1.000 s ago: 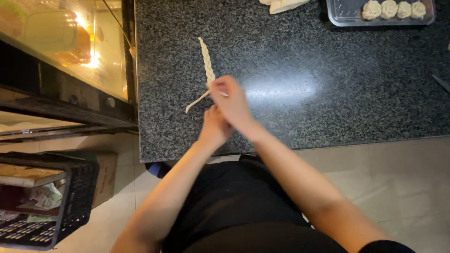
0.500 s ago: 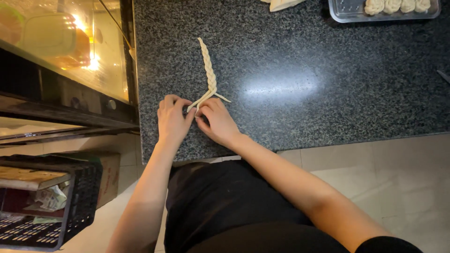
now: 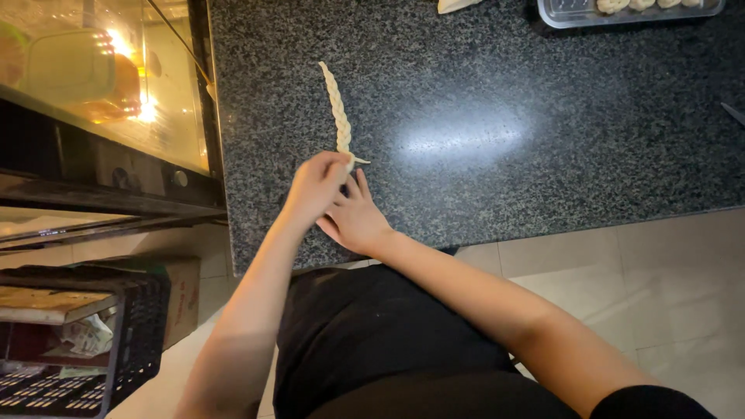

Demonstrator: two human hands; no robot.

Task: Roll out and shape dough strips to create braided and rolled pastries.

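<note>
The left hand (image 3: 314,186) seemingly pinches the near end of the braided dough strip (image 3: 338,116), running away across the counter (image 3: 481,140).

Bakery or food-shop kitchen. Speckled dark granite counter (image 3: 543,132) with braided dough strip (image 3: 338,112); metal tray (image 3: 628,14) of shaped dough pieces at far edge; lit glass display case (image 3: 101,85) on left; black plastic crate (image 3: 85,341) on tiled floor (image 3: 667,287).

left hand (image 3: 314,186) fingers pinched, crossed over flat right hand (image 3: 355,221)
</note>
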